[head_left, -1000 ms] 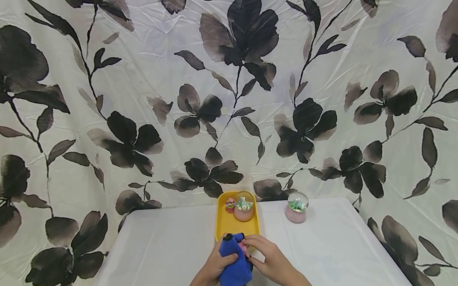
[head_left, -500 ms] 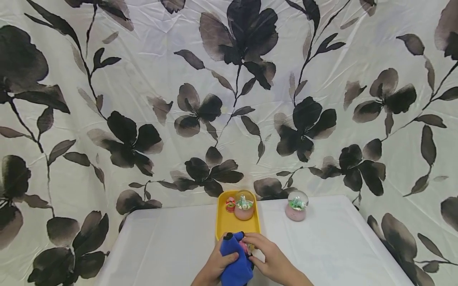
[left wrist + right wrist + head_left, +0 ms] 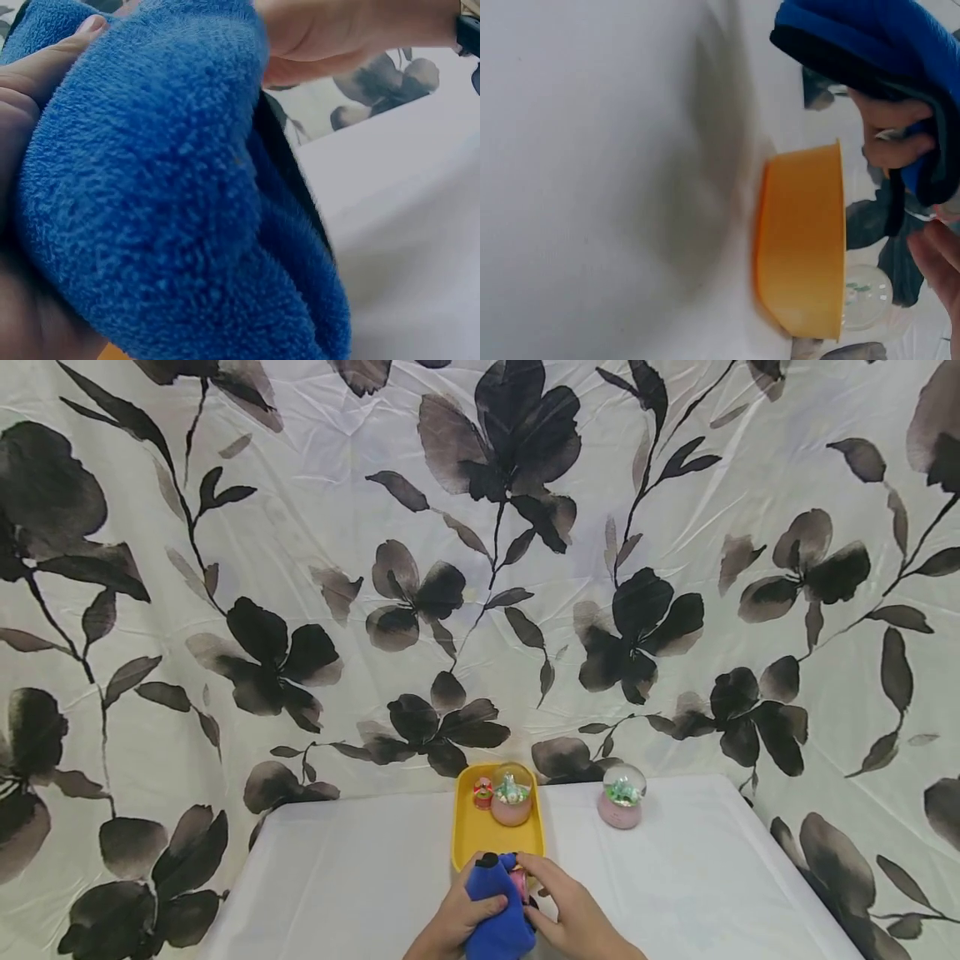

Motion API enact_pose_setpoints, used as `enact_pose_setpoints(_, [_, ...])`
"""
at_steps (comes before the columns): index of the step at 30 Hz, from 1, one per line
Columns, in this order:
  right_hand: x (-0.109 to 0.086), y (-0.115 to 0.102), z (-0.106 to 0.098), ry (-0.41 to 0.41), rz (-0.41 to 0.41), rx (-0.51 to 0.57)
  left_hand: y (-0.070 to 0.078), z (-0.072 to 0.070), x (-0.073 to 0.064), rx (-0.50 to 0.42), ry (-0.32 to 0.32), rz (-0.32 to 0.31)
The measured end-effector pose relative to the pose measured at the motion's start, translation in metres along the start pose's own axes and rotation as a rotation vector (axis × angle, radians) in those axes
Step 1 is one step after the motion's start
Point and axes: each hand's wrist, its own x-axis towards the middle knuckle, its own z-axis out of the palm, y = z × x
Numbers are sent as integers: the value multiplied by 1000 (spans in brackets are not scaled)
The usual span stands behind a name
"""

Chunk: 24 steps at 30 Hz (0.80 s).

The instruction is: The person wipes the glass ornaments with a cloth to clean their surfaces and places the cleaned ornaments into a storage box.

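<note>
In the head view, my left hand [image 3: 453, 912] grips a folded blue cloth [image 3: 497, 914] with dark edging, its thumb across the front. A small pink object [image 3: 519, 883] shows at the cloth's right side, mostly hidden by cloth and fingers; its kind cannot be told. My right hand [image 3: 573, 914] holds that object from the right, fingertips above and thumb below. Fluffy cloth [image 3: 150, 165] fills much of the left wrist view. The right wrist view has the cloth [image 3: 885, 45] held up above the table, beside a yellow tray [image 3: 802, 240].
Just beyond the hands, the yellow tray bears a snow globe [image 3: 512, 806] with a pink base and a small red figurine [image 3: 483, 793]. Another pink-based snow globe [image 3: 622, 797] stands to the right on the white table [image 3: 352, 868]. A floral curtain [image 3: 540, 635] hangs behind.
Both hands have stayed together over the near end of the tray. The cloth has shifted slightly right, and its upper edge has moved around the pink object under the right fingertips.
</note>
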Motion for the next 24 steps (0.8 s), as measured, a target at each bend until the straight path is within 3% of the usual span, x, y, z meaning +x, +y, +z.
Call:
enact_pose_setpoints(3, [-3,3,4,44,-86,32,-1,0,1,-7,-18,-24])
enact_pose_setpoints(5, [-3,4,6,38,-76,38,-1,0,1,-3,-11,-47])
enact_pose_setpoints(10, [-3,5,5,-55,174,146,-1,0,2,69,-4,-49])
enact_pose_setpoints(12, [-4,5,5,-48,201,199,-2,1,2,82,-13,-35])
enact_pose_setpoints(19, [-4,7,4,148,-94,150,0,0,5,33,0,-25])
enact_pose_setpoints(22, [0,5,3,124,-72,148,3,0,6,35,13,-32])
enact_pose_setpoints(24, [3,2,1,77,12,169,5,0,6,58,20,-38])
